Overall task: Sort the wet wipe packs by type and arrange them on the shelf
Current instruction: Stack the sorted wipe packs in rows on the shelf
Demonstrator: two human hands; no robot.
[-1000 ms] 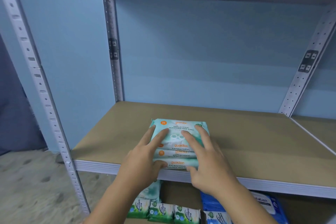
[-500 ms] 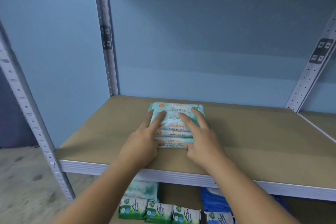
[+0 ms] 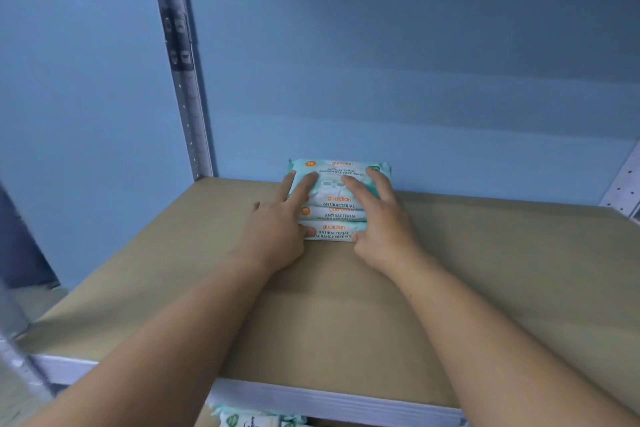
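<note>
From the head view, your stack (image 3: 341,199) of three teal wipe packs lies flat at the far edge of the shelf (image 3: 346,305), a little left of centre. Its far side meets the blue wall (image 3: 415,97), or comes very close to it; you cannot tell which.

Your left hand (image 3: 273,236) is on the stack's left end and your right hand (image 3: 386,229) is on its right end. On both hands the fingers (image 3: 306,185) lie straight and spread across the top pack. Both thumbs press the near face of the bottom pack. Neither hand curls round the stack.

There is open board on every side but the far one. A wide strip runs left to the left post (image 3: 183,80), where the board ends. A wider stretch runs right toward the right post (image 3: 623,184). The deepest bare area lies near you, between your forearms and out to the white lip (image 3: 311,399). Only your own arms cross that space.

Below the lip, at the bottom edge of the view, the tops of some green packs (image 3: 242,419) show on a lower level.
</note>
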